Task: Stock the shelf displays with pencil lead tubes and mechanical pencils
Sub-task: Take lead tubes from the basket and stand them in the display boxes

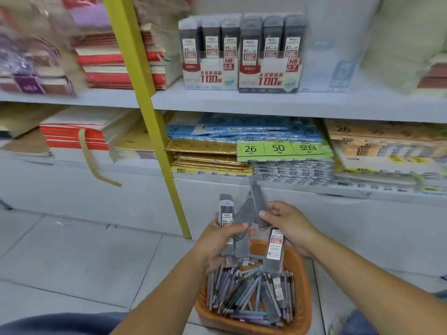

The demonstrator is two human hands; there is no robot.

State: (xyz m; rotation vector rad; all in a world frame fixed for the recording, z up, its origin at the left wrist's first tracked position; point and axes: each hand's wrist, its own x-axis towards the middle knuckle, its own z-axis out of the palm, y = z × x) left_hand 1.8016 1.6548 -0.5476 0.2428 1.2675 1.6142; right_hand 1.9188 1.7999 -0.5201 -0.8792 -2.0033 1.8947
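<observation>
- Lower centre: my left hand (217, 243) grips a fan of lead tubes (227, 213), fingers curled round them.
- My right hand (285, 223) pinches one dark tube (258, 201), label unreadable.
- Below, the orange basket (303, 293) holds pencils (244, 293), partly hidden by my arms.
- Upper centre: display boxes (210, 78), blurred.

- Left hand (217, 243): fingers and thumb curled round a fanned bundle of lead tubes (227, 215).
- Right hand (287, 223): thumb and fingertips pinch a single tube (258, 201).
- Forearms: bare, entering from the lower edge and converging upward; the hands are close together.
</observation>
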